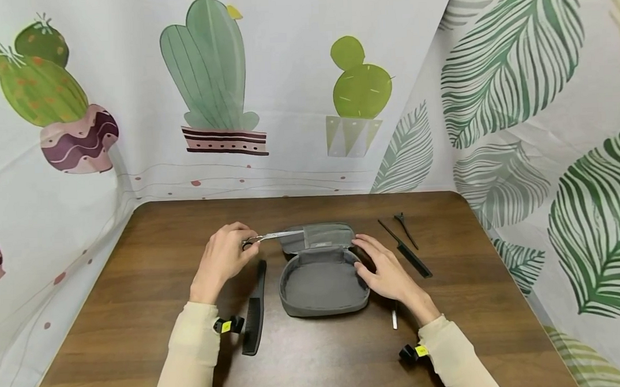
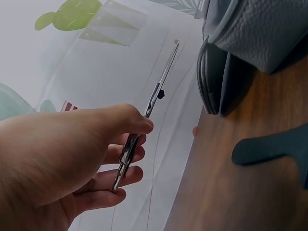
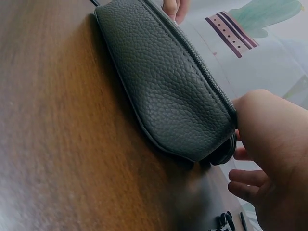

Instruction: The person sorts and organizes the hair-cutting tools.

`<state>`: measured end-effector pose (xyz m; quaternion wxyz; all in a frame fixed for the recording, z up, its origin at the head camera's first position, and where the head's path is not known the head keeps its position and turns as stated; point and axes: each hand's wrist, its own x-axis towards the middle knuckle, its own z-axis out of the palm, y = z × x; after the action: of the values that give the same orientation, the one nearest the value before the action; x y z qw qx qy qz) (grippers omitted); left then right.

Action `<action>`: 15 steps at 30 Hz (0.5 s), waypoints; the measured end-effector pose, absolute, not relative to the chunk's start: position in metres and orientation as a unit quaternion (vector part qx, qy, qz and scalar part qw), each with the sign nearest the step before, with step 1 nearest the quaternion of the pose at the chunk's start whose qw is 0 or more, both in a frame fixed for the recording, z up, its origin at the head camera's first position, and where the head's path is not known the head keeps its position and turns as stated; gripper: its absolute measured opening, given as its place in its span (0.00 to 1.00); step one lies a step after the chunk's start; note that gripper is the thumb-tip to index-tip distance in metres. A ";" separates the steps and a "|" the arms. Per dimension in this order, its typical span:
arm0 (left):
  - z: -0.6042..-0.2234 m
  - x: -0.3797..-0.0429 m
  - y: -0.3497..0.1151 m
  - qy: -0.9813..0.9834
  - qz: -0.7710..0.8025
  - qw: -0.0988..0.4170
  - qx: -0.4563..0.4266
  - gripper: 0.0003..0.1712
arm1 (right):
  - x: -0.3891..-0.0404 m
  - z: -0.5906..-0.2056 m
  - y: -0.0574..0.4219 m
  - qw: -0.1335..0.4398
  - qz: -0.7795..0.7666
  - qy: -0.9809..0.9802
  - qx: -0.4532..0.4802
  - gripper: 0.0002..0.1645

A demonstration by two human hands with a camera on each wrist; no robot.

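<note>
In the head view, my left hand [image 1: 227,250] grips a pair of silver scissors [image 1: 283,234] by the handles. The closed blades point right, over the raised lid [image 1: 328,236] of a grey zip case [image 1: 325,311]. The left wrist view shows the thumb pressing the scissors [image 2: 127,156] against the fingers. My right hand [image 1: 386,271] holds the case at its back right corner, thumb over the rim and a forefinger at the lid's edge. From the right wrist, the pebbled outer wall [image 3: 163,82] shows, with some fingertips hidden behind it.
A black handled comb [image 1: 254,320] lies left of the case. To the right are a black rat-tail comb [image 1: 414,261] and a black hair clip [image 1: 405,231]. A thin metal-ended item [image 1: 394,317] is partly hidden by the right hand. Patterned cloth [image 1: 295,102] hangs behind the wooden table [image 1: 139,316].
</note>
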<state>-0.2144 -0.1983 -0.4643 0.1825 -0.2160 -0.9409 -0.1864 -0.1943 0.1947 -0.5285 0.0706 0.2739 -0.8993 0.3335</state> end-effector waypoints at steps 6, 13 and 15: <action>-0.463 -0.227 -0.203 -0.953 -0.175 0.144 -0.203 0.12 | -0.195 -0.529 0.194 0.074 0.335 -0.899 0.273 0.34; -0.465 -0.237 -0.206 -0.963 -0.176 0.099 -0.179 0.13 | -0.194 -0.528 0.195 0.071 0.340 -0.897 0.274 0.34; -0.466 -0.240 -0.206 -0.964 -0.178 0.091 -0.176 0.13 | -0.193 -0.528 0.194 0.070 0.339 -0.897 0.274 0.34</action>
<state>-0.2400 -0.2059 -0.4664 0.0911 -0.1763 -0.9638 -0.1783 -0.1933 0.1944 -0.5279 0.0700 0.2737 -0.8973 0.3391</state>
